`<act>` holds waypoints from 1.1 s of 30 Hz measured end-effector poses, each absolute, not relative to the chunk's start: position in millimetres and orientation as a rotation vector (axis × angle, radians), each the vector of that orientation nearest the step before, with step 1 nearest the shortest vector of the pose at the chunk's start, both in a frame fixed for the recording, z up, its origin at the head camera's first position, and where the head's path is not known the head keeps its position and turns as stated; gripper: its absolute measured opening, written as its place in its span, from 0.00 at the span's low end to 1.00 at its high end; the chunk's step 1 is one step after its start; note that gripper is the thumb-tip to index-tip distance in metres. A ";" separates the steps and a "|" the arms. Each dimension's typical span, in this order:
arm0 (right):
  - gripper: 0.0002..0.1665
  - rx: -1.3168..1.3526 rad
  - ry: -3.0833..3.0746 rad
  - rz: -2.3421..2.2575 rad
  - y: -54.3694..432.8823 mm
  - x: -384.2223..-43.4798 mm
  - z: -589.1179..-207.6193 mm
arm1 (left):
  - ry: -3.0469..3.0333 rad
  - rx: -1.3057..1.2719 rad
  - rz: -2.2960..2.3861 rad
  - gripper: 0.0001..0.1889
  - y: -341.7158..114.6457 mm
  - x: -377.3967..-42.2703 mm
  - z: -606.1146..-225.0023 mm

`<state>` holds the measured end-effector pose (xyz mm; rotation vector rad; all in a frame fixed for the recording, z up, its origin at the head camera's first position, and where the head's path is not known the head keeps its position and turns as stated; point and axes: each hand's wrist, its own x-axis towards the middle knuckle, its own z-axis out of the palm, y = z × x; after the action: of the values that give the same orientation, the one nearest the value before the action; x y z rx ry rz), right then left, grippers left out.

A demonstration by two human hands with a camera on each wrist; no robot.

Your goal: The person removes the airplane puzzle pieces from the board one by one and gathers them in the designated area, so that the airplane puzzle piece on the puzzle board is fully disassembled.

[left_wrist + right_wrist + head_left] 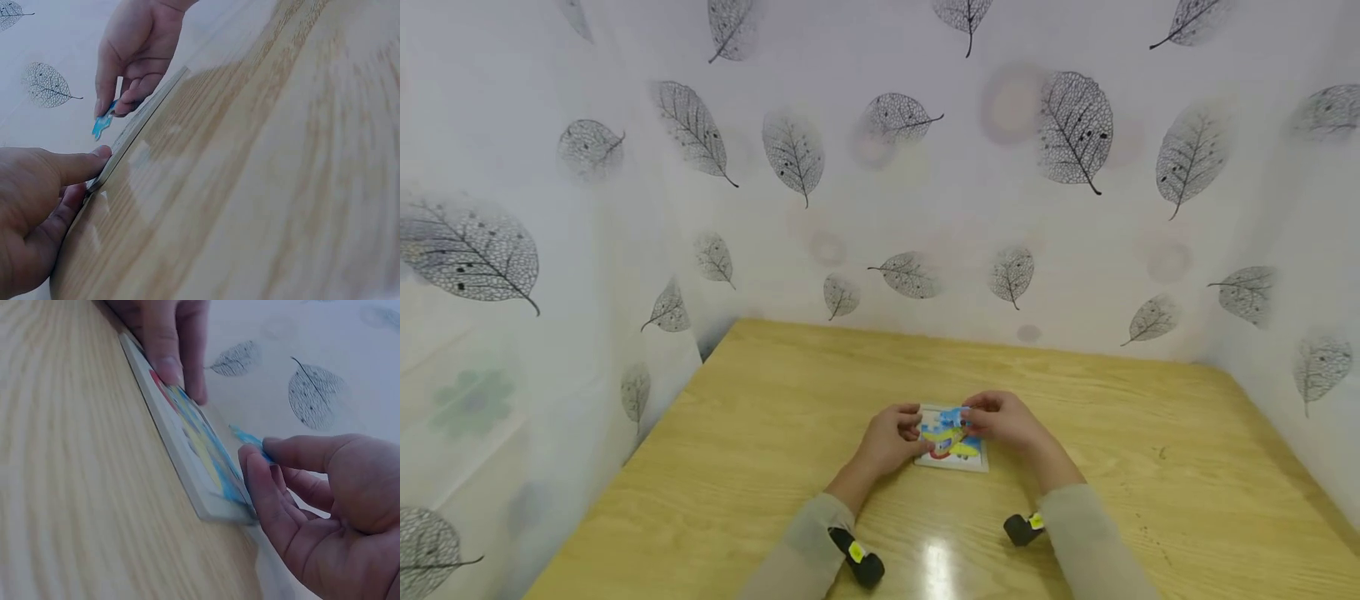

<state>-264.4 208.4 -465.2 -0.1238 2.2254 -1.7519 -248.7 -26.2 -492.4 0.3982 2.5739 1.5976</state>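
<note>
A small jigsaw board (951, 466) with a yellow plane picture on blue and a pale frame lies flat on the table. My left hand (883, 442) holds its left side: in the left wrist view the thumb presses the top edge and the fingers lie along the side. Between thumb and fingers, my right hand (1011, 425) pinches a blue jigsaw piece (102, 125) just above the board. In the right wrist view that piece (247, 437) is tilted and apart from the board's surface. The fingers partly cover the picture.
The wooden table (790, 392) extends around the board on all sides. White cloth with a leaf print (1075, 129) hangs behind it and at both sides. Black wrist cameras (868, 569) are strapped at both sleeves.
</note>
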 end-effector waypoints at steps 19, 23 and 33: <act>0.18 -0.049 2.272 -1.787 261.8 -264.0 -465.7 | 2.561 0.438 1.614 0.30 -22.1 -248.3 -489.6; 0.20 -0.048 2.431 -1.642 260.2 -264.0 -464.0 | 2.557 0.444 1.622 0.31 -22.6 -247.9 -489.9; 0.18 -0.012 2.561 -1.506 253.3 -262.7 -469.4 | 2.556 0.412 1.615 0.31 -25.7 -245.8 -492.5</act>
<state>-262.7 253.3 -469.4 -0.0121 2.5608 -1.5057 -245.8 -25.7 -492.5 0.4119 2.5559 1.6152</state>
